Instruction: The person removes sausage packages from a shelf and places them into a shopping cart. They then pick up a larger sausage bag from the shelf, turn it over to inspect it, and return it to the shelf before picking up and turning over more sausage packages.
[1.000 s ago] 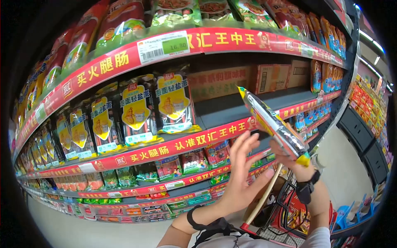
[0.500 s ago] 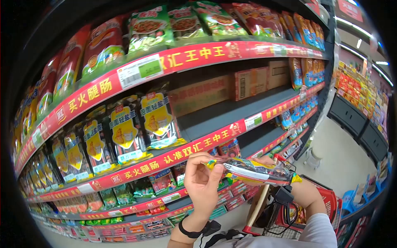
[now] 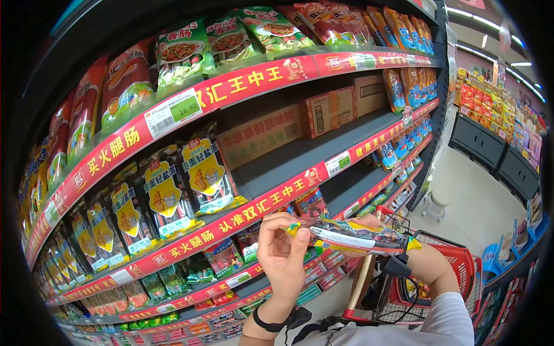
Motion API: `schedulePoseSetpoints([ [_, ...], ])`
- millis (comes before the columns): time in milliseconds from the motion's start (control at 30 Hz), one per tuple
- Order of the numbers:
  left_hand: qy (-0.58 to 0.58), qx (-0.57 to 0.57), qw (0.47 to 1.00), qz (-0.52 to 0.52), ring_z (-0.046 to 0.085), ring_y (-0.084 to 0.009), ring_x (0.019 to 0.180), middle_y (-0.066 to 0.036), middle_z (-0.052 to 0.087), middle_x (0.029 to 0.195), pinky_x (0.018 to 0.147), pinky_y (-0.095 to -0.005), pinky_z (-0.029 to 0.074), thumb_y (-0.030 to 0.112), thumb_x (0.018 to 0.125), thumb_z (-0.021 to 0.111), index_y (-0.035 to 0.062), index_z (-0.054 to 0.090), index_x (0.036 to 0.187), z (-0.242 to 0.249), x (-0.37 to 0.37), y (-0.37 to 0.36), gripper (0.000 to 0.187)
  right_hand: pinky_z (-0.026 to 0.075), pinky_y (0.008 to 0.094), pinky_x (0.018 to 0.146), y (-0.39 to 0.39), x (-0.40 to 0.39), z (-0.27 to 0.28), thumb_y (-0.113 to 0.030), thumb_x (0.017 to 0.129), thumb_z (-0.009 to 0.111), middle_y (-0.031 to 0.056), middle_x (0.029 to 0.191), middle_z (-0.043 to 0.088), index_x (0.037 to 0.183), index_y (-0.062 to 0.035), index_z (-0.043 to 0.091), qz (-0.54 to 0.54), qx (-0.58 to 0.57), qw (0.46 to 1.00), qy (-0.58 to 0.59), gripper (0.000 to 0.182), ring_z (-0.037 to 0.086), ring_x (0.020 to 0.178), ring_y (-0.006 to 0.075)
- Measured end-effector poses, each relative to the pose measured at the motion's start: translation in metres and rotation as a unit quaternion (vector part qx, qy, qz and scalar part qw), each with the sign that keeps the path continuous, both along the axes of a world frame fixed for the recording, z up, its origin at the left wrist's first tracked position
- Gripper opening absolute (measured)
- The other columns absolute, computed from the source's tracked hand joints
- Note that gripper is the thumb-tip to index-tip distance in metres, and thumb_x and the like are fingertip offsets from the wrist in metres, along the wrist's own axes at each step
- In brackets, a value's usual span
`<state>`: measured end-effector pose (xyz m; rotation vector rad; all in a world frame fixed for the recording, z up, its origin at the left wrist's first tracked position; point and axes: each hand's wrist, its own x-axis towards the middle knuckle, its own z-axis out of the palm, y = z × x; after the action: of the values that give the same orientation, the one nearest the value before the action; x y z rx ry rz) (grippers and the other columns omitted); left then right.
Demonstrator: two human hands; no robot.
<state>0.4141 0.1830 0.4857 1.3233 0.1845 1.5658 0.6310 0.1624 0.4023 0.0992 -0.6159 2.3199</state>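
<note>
A clear plastic pack of sausages (image 3: pixel 358 237) with yellow and black printing lies nearly flat in front of me, just off the shelf. My left hand (image 3: pixel 281 251) pinches its left end between thumb and fingers. My right hand (image 3: pixel 369 220) grips the pack from behind at the far side; most of its fingers are hidden by the pack. Matching sausage packs (image 3: pixel 206 173) stand upright in a row on the middle shelf to the left. A black band (image 3: pixel 271 324) is around my left wrist.
Shelves with red label strips (image 3: pixel 254 216) run along the left. Cardboard boxes (image 3: pixel 332 112) sit at the back of the middle shelf. A red shopping cart (image 3: pixel 456 271) stands to the lower right, its handle close to me. A white stool (image 3: pixel 435 205) is farther down the aisle.
My view has turned slightly right, so the shelves appear shifted left and more of the cart shows. Both hands keep hold of the sausage pack, almost unmoved.
</note>
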Motion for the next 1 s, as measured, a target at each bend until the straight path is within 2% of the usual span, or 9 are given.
schedulePoseSetpoints([
  [267,0.012,-0.018,1.0,-0.014,0.049,-0.0122,0.089,-0.007,0.047,0.1,0.075,-0.0252,0.042,0.005,0.083,0.058,0.0023,0.046,0.099,-0.001,-0.006,0.005,0.02,0.05,0.0293,0.074,-0.003,-0.021,0.025,-0.031,0.092,0.043,0.0209,0.103,0.058,0.123,0.0072,0.04,0.057,0.028,0.998,0.02,0.049,0.06,0.089,0.0224],
  [333,0.029,-0.016,0.999,-0.003,0.051,-0.0146,0.097,-0.007,0.047,0.105,0.081,-0.0293,0.044,0.009,0.086,0.056,0.0029,0.045,0.107,0.004,-0.009,0.011,0.025,0.05,0.0263,0.072,-0.01,-0.02,0.064,-0.027,0.086,0.05,0.0198,0.099,0.059,0.119,0.0071,0.043,-0.18,0.108,0.953,-0.219,0.048,0.061,0.086,0.0204],
  [433,0.001,-0.046,0.998,-0.044,0.044,-0.022,0.114,-0.012,0.024,0.136,0.09,-0.0344,0.042,0.014,0.09,0.048,0.0063,0.014,0.139,0.024,-0.01,0.022,0.06,0.05,0.0274,0.079,0.009,-0.023,0.12,-0.024,0.086,0.052,0.0168,0.11,0.058,0.119,0.0045,0.043,-0.308,0.123,0.892,-0.306,0.045,0.061,0.093,0.0183],
  [533,0.05,0.031,0.998,-0.015,0.037,-0.0259,0.122,-0.012,0.023,0.139,0.1,-0.0384,0.032,0.015,0.09,0.047,0.0036,0.018,0.137,0.024,-0.01,0.038,0.057,0.05,0.028,0.08,0.055,-0.014,0.146,-0.018,0.087,0.055,0.0118,0.114,0.057,0.123,0.0011,0.041,-0.406,0.174,0.832,-0.337,0.043,0.06,0.097,0.0165],
  [600,0.176,0.134,0.973,0.072,0.032,-0.0248,0.126,-0.013,0.031,0.137,0.104,-0.0393,0.025,0.015,0.088,0.049,0.0006,0.033,0.131,0.022,-0.013,0.053,0.047,0.049,0.0282,0.08,0.072,-0.026,0.16,-0.015,0.087,0.057,0.0085,0.109,0.058,0.119,-0.0011,0.044,-0.46,0.182,0.776,-0.391,0.038,0.059,0.095,0.015],
  [700,0.355,0.283,0.851,0.264,0.033,-0.0282,0.126,-0.015,0.043,0.127,0.107,-0.0491,0.011,0.02,0.088,0.049,-0.0013,0.044,0.123,0.031,-0.016,0.064,0.041,0.046,0.031,0.084,0.109,-0.038,0.158,-0.01,0.086,0.057,0.009,0.107,0.059,0.115,-0.0017,0.048,-0.467,0.192,0.788,-0.354,0.031,0.058,0.097,0.0161],
  [733,0.354,0.281,0.851,0.267,0.033,-0.0282,0.126,-0.015,0.043,0.127,0.107,-0.0491,0.011,0.02,0.088,0.049,-0.0013,0.044,0.123,0.031,-0.017,0.068,0.041,0.046,0.031,0.084,0.121,-0.038,0.158,-0.01,0.086,0.057,0.009,0.107,0.059,0.115,-0.0017,0.048,-0.463,0.194,0.789,-0.355,0.031,0.058,0.097,0.0161],
  [800,0.443,0.307,0.756,0.373,0.033,-0.0296,0.125,-0.015,0.043,0.128,0.106,-0.0549,0.004,0.023,0.087,0.051,-0.0014,0.044,0.123,0.026,-0.016,0.081,0.044,0.047,0.0327,0.083,0.15,-0.035,0.154,-0.008,0.085,0.057,0.0099,0.107,0.059,0.112,0.001,0.05,-0.405,0.176,0.827,-0.347,0.03,0.058,0.096,0.0175],
  [1000,0.486,0.294,0.718,0.402,0.039,-0.0275,0.121,-0.016,0.042,0.127,0.102,-0.0621,0.002,0.027,0.085,0.053,-0.0043,0.047,0.117,0.006,-0.018,0.091,0.046,0.044,0.0393,0.088,0.192,-0.039,0.141,-0.001,0.083,0.056,0.0123,0.108,0.058,0.108,0.0035,0.052,-0.327,0.088,0.855,-0.393,0.025,0.055,0.101,0.0221],
])
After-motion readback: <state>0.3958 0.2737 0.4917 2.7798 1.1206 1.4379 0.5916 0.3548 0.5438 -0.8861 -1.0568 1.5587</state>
